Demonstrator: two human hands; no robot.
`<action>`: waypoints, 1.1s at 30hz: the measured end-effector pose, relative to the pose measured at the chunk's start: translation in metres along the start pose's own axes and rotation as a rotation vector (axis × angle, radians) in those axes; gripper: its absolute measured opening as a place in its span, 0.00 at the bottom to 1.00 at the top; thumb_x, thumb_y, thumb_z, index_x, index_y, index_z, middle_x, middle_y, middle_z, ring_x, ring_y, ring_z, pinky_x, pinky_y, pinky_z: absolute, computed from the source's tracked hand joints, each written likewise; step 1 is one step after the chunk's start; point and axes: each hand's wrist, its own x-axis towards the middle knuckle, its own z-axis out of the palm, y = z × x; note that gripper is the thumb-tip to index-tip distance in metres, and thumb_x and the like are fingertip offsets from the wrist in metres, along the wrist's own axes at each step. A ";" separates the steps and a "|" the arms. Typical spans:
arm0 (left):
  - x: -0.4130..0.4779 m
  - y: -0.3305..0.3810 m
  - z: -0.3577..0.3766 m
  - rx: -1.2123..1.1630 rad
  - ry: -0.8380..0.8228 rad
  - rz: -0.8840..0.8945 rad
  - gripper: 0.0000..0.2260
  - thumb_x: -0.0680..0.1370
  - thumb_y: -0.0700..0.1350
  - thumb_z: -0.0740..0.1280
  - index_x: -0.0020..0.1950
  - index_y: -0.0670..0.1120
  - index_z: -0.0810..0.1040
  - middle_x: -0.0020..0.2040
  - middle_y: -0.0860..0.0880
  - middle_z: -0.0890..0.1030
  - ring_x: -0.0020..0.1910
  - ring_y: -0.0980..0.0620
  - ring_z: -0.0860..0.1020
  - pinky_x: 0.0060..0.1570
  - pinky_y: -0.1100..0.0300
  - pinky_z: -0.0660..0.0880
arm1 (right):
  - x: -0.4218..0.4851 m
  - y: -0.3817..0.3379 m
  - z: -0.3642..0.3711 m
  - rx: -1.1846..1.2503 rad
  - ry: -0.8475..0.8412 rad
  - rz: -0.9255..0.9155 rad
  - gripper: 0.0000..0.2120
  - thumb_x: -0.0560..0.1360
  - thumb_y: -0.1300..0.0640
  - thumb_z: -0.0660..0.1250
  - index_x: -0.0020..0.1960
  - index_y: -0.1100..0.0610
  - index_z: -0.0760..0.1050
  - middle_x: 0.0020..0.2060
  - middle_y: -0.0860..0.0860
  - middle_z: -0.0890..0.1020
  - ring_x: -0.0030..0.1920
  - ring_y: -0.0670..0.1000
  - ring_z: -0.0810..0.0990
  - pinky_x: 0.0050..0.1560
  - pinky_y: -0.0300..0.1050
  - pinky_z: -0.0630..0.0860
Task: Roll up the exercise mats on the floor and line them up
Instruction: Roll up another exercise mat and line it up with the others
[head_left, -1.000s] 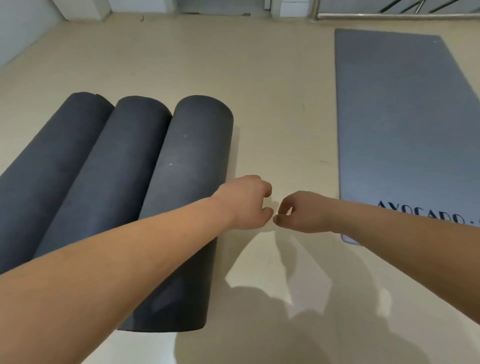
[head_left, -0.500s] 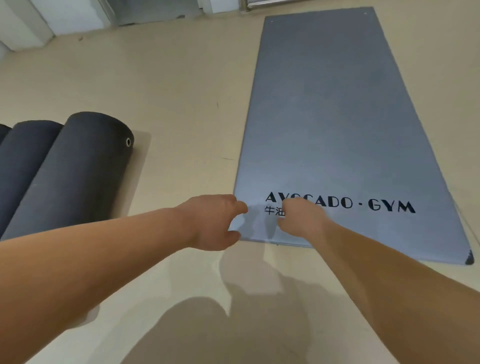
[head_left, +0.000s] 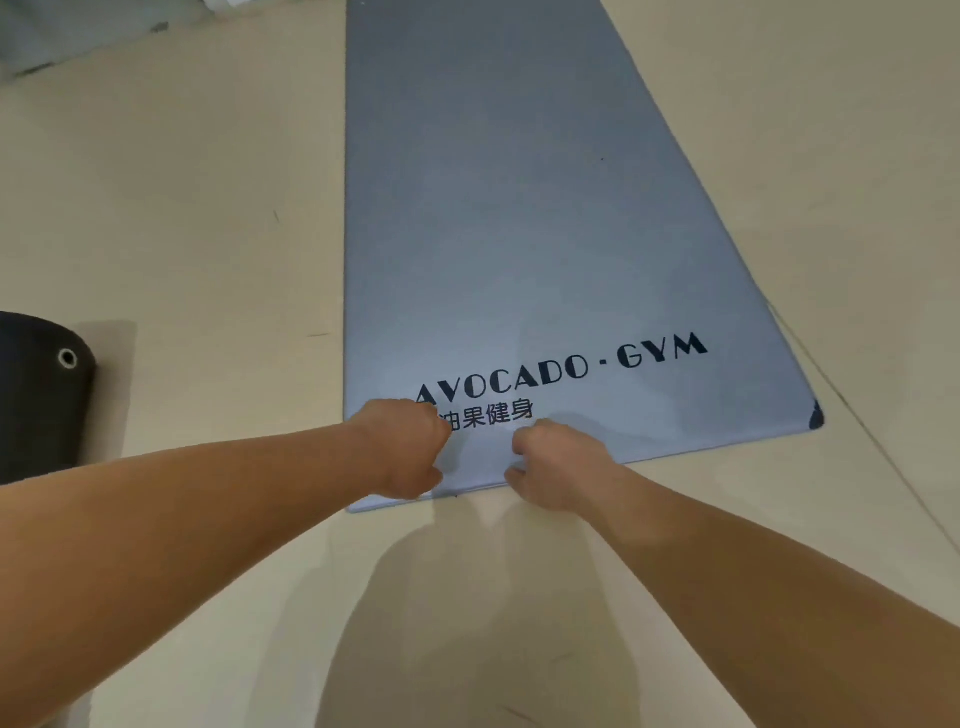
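A grey-blue exercise mat (head_left: 519, 218) printed "AVOCADO · GYM" lies flat on the floor, running away from me. My left hand (head_left: 402, 449) hovers over the mat's near edge by its left corner, fingers curled in a loose fist. My right hand (head_left: 550, 462) is just to the right, over the same edge, fingers also curled and thumb at the edge line. The edge between them lies flat. A dark rolled mat (head_left: 41, 395) with a metal eyelet lies at the far left, only its end showing.
Beige floor (head_left: 182, 234) surrounds the mat on both sides. A floor seam runs diagonally at the right. A wall base shows at the top left. My shadow falls on the floor below my arms.
My view has swung right, away from the rolled mats, and closer to the flat mat. Both hands have travelled from bare floor to the flat mat's near edge, fingers still curled.
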 end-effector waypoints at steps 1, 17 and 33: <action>0.012 0.003 0.005 0.010 0.008 0.012 0.22 0.83 0.58 0.64 0.71 0.46 0.74 0.64 0.46 0.76 0.62 0.44 0.78 0.50 0.52 0.74 | -0.004 0.006 0.002 0.024 0.016 0.023 0.19 0.83 0.46 0.62 0.69 0.54 0.75 0.63 0.54 0.76 0.64 0.58 0.77 0.59 0.52 0.75; 0.049 0.013 0.059 0.090 0.208 0.104 0.36 0.82 0.55 0.64 0.81 0.35 0.56 0.75 0.31 0.66 0.72 0.34 0.69 0.63 0.47 0.74 | -0.022 0.019 0.009 0.159 0.125 0.278 0.20 0.82 0.49 0.66 0.72 0.51 0.73 0.65 0.51 0.76 0.64 0.54 0.77 0.63 0.51 0.77; -0.005 -0.027 0.013 -0.191 0.203 0.064 0.05 0.75 0.44 0.69 0.50 0.50 0.79 0.45 0.50 0.78 0.46 0.45 0.79 0.44 0.56 0.77 | -0.043 -0.004 -0.014 -0.158 0.130 0.019 0.29 0.82 0.36 0.63 0.77 0.48 0.65 0.74 0.46 0.69 0.74 0.53 0.68 0.69 0.50 0.71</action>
